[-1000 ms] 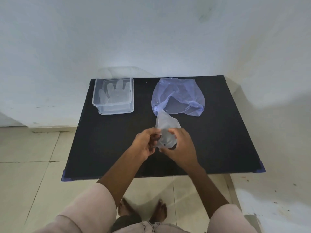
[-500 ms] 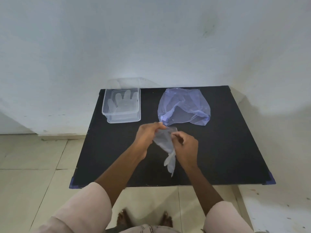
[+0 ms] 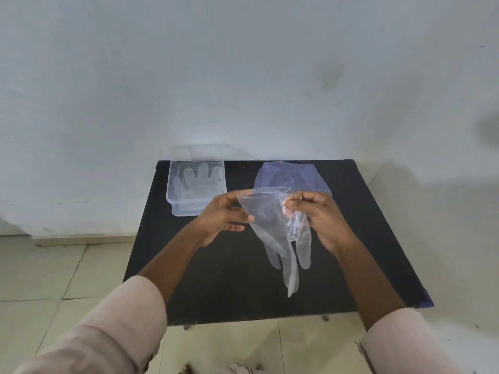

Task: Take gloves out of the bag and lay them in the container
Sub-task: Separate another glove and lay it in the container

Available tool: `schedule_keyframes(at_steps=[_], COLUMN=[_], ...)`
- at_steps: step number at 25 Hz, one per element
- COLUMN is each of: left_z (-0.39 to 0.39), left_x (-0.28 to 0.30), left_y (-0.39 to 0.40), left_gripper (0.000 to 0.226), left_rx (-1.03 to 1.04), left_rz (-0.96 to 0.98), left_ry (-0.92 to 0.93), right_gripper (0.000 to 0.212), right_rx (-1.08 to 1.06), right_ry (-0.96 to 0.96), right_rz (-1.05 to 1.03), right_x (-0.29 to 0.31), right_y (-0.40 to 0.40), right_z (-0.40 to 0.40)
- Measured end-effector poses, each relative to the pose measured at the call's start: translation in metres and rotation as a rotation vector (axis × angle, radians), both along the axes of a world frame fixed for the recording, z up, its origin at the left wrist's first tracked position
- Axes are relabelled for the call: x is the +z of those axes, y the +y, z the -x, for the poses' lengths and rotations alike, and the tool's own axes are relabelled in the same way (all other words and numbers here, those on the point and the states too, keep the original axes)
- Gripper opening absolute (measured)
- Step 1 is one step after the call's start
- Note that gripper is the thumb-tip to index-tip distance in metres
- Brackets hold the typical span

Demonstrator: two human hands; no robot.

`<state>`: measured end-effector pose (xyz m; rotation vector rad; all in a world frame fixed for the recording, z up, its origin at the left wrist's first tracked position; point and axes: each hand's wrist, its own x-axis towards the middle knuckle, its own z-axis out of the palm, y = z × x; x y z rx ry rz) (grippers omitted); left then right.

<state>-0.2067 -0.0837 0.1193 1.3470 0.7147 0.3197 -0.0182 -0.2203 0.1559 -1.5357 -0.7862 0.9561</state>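
Two hands, left hand (image 3: 225, 214) and right hand (image 3: 321, 214), pinch a clear glove's (image 3: 280, 233) cuff, fingers dangling, seemingly spreading it flat for the container (image 3: 172, 190).

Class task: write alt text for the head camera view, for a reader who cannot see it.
Two bare hands, left hand and right hand, hold a clear plastic glove by its cuff above a black table, fingers hanging down. At the table's far left, a clear container already holds a glove; a bluish plastic bag lies behind the hands.
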Motion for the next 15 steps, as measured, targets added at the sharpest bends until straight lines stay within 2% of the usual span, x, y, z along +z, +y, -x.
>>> schedule_keyframes(at_steps=[3, 5, 9, 11, 13, 15], left_z=[-0.008, -0.011, -0.009, -0.005, 0.0, 0.004], left_x=[0.021, 0.027, 0.038, 0.041, 0.039, 0.037], left_y=[0.011, 0.015, 0.02, 0.024, 0.027, 0.03], left_gripper=[0.017, 0.014, 0.02, 0.022, 0.04, 0.047], left_rx=[-0.055, -0.018, -0.025, -0.118, -0.22, -0.285], left_rz=[-0.083, -0.132, -0.165, -0.202, -0.233, -0.266], left_ry=[0.045, 0.059, 0.003, -0.052, -0.08, -0.073], right_gripper=[0.008, 0.008, 0.01, 0.012, 0.013, 0.011], right_rx=[0.013, -0.013, -0.137, -0.167, -0.156, -0.133], right_ry=[-0.065, -0.182, -0.376, -0.324, -0.242, -0.213], right_rz=[0.019, 0.052, 0.043, -0.008, -0.067, -0.084], right_x=[0.018, 0.028, 0.035, 0.039, 0.043, 0.046], right_y=[0.004, 0.006, 0.011, 0.013, 0.014, 0.016], right_z=[0.002, 0.004, 0.011, 0.015, 0.017, 0.016])
